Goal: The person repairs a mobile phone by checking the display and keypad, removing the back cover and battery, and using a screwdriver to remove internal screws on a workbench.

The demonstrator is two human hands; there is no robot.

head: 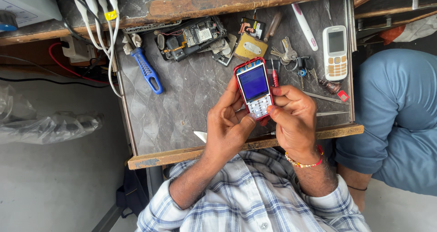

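A red keypad phone [254,87], screen lit blue, sits at frame centre above the grey surface [182,109], grasped by the left hand [227,125] and right hand [293,118]; thumbs on its keys suggest a testing stage, calling for light, steady presses.

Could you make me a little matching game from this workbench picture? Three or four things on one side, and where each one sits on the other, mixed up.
Things:
1. red phone
2. white phone
3. blue-handled tool
4. bunch of keys

Places:
A. lying at the tray's left side, near white cables
B. held between the left hand and right hand
C. lying at the tray's right edge
D. lying in the tray just above the held phone

Pairs: 1-B, 2-C, 3-A, 4-D
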